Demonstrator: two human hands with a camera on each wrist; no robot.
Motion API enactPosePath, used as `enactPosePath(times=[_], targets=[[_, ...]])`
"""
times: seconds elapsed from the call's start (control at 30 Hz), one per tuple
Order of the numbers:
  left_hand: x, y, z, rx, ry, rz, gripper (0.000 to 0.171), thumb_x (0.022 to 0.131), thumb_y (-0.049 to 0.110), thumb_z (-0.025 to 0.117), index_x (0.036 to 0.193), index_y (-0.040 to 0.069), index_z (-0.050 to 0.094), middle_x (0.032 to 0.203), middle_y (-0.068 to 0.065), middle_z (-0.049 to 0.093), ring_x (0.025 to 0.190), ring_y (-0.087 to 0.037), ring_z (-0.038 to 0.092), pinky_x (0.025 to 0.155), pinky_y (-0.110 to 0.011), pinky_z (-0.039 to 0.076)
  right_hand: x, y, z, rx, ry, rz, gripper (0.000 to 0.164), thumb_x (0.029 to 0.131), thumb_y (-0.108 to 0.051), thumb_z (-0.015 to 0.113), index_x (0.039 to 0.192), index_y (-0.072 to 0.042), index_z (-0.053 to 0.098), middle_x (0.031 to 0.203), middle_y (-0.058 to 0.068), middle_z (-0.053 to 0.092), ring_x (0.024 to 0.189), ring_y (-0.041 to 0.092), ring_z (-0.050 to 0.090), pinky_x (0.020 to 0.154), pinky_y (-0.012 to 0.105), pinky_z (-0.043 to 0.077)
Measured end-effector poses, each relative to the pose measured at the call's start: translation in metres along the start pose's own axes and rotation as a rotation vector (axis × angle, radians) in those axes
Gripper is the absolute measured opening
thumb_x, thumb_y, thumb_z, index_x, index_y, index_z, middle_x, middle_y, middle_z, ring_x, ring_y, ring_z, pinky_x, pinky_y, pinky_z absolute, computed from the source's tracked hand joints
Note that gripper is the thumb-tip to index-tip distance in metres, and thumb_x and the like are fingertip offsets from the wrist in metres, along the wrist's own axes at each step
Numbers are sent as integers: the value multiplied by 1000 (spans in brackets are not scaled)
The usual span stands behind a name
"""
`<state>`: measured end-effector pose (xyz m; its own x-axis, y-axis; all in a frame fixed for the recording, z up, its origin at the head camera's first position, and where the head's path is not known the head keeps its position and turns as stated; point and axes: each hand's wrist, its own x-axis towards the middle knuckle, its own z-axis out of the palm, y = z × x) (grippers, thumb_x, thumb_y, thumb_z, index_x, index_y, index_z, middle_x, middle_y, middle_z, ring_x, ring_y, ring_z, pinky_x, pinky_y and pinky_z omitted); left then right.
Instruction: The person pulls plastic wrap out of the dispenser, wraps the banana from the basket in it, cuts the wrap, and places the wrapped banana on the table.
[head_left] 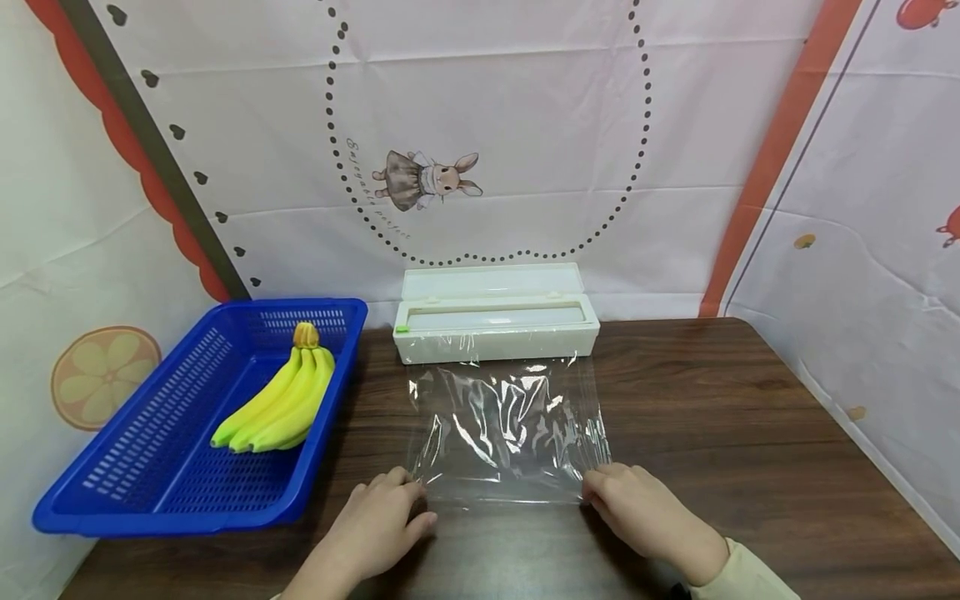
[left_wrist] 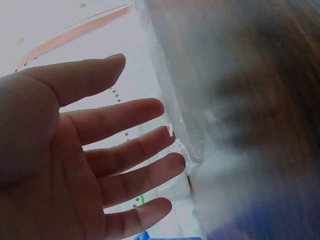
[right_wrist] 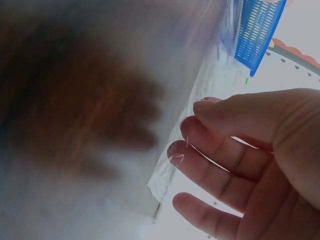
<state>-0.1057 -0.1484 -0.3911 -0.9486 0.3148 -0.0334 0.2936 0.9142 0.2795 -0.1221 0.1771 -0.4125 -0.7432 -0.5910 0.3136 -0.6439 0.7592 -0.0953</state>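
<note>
A sheet of clear plastic wrap (head_left: 502,425) stretches over the tabletop from the white wrap dispenser (head_left: 497,340), whose lid stands raised at the back. My left hand (head_left: 378,521) is at the sheet's near left corner, fingertips against the film. In the left wrist view its fingers (left_wrist: 135,172) are extended and spread, with the thumb well apart from them. At the near right corner, my right hand (head_left: 637,510) pinches the film's edge. The right wrist view shows the thumb (right_wrist: 235,110) against the index finger, with film at the fingertips.
A blue plastic basket (head_left: 168,521) stands on the left, holding a bunch of yellow bananas (head_left: 288,400). Behind the dark wooden table (head_left: 690,417) hangs a printed white cloth (head_left: 525,142), and more cloth borders both sides. A small green piece (head_left: 402,328) sits at the dispenser's left end.
</note>
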Motion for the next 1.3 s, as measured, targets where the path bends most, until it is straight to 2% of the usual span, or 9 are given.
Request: enactPosePath(times=[0.3, 0.63, 1.03, 1.3], targets=[[2, -1, -3, -25, -28, -12, 34, 83, 35, 69, 104, 8, 70, 106, -5, 60, 99, -25, 57, 82, -53, 45, -1, 1, 1, -21, -13, -12, 17, 75, -10, 74, 73, -23, 63, 71, -12, 59, 65, 11, 59, 57, 29, 47], [1, -2, -5, -19, 6, -5, 33, 83, 34, 70, 103, 7, 70, 100, -4, 62, 93, -25, 59, 78, -51, 47, -2, 2, 2, -17, -10, -9, 15, 76, -12, 75, 73, -22, 63, 70, -12, 58, 64, 9, 58, 55, 27, 45], [3, -2, -11, -8, 31, -12, 36, 84, 36, 69, 107, 9, 68, 103, -4, 64, 96, -27, 63, 79, -52, 48, -2, 2, 3, -19, 13, -23, 16, 74, -12, 75, 72, -21, 62, 69, -11, 58, 62, 8, 58, 54, 25, 46], [8, -5, -15, 41, 98, -17, 34, 84, 35, 70, 106, 10, 68, 102, -4, 64, 93, -24, 64, 77, -50, 50, -1, 2, 2, -13, -15, -24, 16, 75, -11, 75, 73, -22, 63, 71, -11, 59, 63, 9, 58, 55, 28, 46]])
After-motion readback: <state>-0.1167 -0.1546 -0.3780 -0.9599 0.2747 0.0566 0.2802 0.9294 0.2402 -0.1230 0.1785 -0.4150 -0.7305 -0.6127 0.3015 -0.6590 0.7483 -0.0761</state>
